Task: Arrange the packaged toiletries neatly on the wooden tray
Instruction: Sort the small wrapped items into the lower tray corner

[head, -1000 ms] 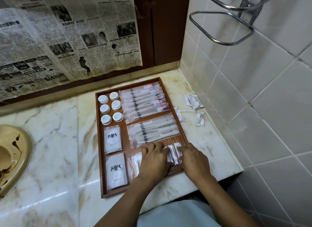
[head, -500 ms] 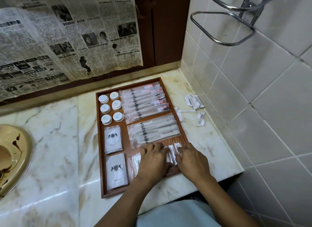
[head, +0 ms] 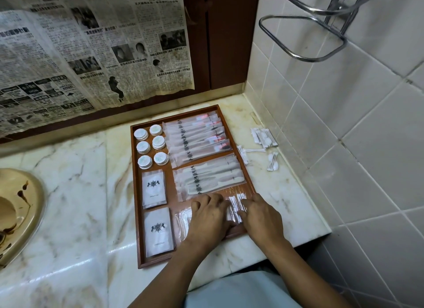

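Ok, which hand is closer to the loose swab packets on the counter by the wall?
Right. The right hand sits at the tray's near right corner, nearer those swab packets; the left hand lies beside it, farther left.

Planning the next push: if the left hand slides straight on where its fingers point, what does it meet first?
Probably the comb packets, just past the left hand, in the wooden tray; contact unclear.

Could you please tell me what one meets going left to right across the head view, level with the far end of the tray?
From the left: beige sink → round white jars → long translucent packets → loose cotton swab packets → tiled wall.
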Tool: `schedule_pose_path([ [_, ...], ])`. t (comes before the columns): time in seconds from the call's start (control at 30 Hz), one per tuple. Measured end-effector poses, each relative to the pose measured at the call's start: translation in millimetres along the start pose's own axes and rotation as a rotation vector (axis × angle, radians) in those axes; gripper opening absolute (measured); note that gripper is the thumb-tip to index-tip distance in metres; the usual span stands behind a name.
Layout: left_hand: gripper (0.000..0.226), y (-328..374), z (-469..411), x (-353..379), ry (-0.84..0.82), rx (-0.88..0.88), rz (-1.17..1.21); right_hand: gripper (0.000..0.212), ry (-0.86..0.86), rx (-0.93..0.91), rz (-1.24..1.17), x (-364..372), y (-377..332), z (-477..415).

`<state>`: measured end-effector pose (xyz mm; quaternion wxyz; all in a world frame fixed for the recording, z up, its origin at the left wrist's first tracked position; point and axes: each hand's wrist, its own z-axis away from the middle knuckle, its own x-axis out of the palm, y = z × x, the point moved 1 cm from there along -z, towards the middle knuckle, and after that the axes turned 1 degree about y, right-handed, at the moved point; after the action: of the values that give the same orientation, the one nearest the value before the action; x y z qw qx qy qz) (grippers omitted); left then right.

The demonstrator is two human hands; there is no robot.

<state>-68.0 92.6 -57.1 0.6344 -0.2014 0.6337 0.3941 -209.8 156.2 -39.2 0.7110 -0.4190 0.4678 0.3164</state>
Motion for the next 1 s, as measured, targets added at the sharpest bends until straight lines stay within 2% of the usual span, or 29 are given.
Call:
schedule_pose_path([
  [0.17,0.056,-5,1,-9,0.018,-0.036,0.057,0.027,0.036,0.001,-0.065,0,4,2],
  [0.3,0.043,-21,5,-22,0.091,-0.134,0.131,0.024,0.107,0.035,-0.207,-7,16,2],
  [0.43,0.04,-43,11,-32,0.178,-0.281,0.193,0.02,0.205,0.057,-0.286,-15,29,-1],
  [0.57,0.034,-54,17,-37,0.238,-0.33,0.223,0.021,0.235,0.096,-0.345,-18,35,-4],
  [0.73,0.029,-53,16,-36,0.198,-0.333,0.207,0.017,0.123,0.051,-0.278,-20,28,-1],
  [0.9,0.035,-50,13,-29,0.132,-0.303,0.189,0.044,-0.082,-0.034,-0.097,-14,9,3],
  [1.0,0.04,-49,12,-28,0.115,-0.279,0.152,0.045,-0.107,-0.057,-0.01,-13,2,4],
])
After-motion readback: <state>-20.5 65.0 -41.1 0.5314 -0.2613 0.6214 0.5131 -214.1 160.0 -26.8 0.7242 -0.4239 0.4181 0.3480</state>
